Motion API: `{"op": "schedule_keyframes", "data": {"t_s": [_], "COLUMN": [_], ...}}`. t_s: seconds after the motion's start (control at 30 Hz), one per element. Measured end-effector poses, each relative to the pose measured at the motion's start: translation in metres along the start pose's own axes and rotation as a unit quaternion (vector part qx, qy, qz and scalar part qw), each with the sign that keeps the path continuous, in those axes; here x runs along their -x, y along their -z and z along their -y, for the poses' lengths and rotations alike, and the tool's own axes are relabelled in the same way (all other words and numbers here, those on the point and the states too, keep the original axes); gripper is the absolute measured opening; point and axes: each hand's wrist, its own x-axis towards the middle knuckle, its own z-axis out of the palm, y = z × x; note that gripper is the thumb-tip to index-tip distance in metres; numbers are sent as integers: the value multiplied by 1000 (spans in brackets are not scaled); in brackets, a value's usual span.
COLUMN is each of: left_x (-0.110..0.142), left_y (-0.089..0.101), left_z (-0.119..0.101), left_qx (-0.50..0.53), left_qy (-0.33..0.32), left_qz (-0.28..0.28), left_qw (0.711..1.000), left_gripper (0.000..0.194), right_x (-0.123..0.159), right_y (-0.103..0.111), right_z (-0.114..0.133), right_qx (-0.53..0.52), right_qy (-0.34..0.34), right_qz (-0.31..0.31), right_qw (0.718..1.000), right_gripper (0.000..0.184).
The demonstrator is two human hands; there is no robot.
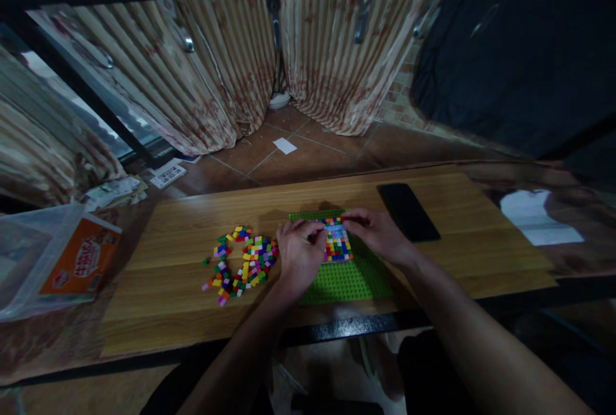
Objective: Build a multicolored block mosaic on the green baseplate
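Forearms (pixel 462 312); left hand (pixel 301 251), right hand (pixel 378 233) half-curled (grips unclear), brick mosaic (pixel 339 249) between them

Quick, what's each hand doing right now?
Left hand: curled at the brick panel's left; grip unclear.
Right hand: fingertips at its upper right; grip unclear.

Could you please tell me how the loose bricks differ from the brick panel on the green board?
The loose bricks lie scattered at odd angles, while the brick panel is packed in tidy rows. The loose bricks rest on the wooden table; the brick panel sits on the green board. Both are made of small pieces in many bright colours.
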Motion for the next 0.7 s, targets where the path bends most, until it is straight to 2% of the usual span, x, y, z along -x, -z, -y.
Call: {"op": "schedule_keyframes", "data": {"t_s": [0.2,0.43,0.7], "left_x": [1,1,-1], "left_y": [-1,-1,2], "left_z": [-2,-2,-4], "left_qx": [-4,-34,-57], "left_qy": [10,-9,-3], "left_qz": [-9,0,29], "left_qw": [1000,999,998], "left_gripper": [10,11,13], "right_x": [-1,-1,-1], "right_y": [-2,-2,-5], "right_z": [-2,5,2], "right_qx": [-36,-53,-59], "right_qy": [-36,-74,-81], "right_qz": [-1,1,-19], "right_qw": [999,996,995], "right_gripper": [23,22,22]}}
